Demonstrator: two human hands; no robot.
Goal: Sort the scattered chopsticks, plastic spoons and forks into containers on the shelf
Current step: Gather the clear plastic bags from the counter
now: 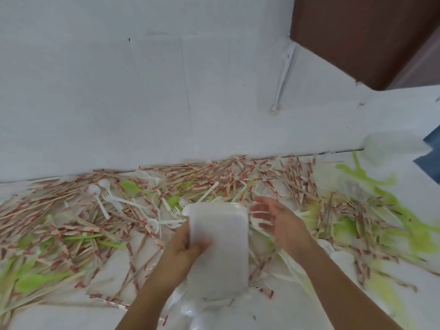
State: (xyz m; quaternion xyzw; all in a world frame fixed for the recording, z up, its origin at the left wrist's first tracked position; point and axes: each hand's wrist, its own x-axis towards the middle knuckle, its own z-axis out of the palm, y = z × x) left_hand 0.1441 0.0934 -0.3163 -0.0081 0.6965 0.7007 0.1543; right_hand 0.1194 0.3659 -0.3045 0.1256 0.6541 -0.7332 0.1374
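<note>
A white rectangular plastic container [221, 246] is held over the littered surface by my left hand [188, 248], which grips its left edge with the thumb on top. My right hand [276, 217] hovers just to the right of the container, fingers spread and blurred, holding nothing. Underneath lie several chopsticks [214, 172] in red-printed wrappers, white plastic spoons [94, 190] and forks [112, 200], and green spoons [129, 185], all mixed together.
A white wall [142, 91] rises right behind the pile. A brown door or panel [357, 32] stands at the top right. A translucent white container [390, 145] sits at the far right by more green cutlery [357, 172]. White surface [59, 315] shows at the front left.
</note>
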